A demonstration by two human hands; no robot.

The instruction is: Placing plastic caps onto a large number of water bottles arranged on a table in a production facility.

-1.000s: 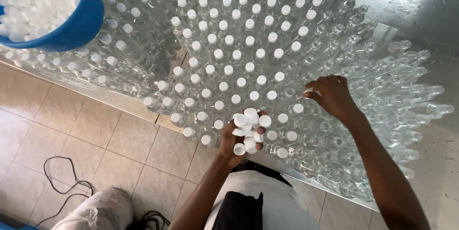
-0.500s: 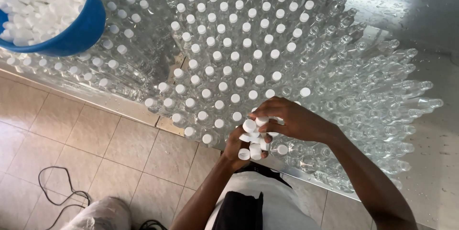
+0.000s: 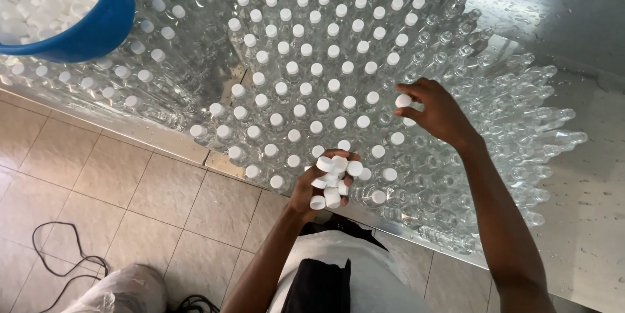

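- Right hand (image 3: pixel 437 112) pinches one small white plastic cap (image 3: pixel 403 100) over uncapped clear plastic bottles (image 3: pixel 495 131).
- Left hand (image 3: pixel 320 186) cups a cluster of white caps (image 3: pixel 335 176), near bench edge.
- Blue plastic bucket (image 3: pixel 97 27) of caps, upper left.

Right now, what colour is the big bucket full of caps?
The bucket is bright blue, seen best in the head view, top left corner.

My left hand (image 3: pixel 322 183) is cupped palm-up near my chest, its grip full. My right hand (image 3: pixel 437 112) reaches forward, arm extended, thumb and forefinger pinched together, the other fingers spread.
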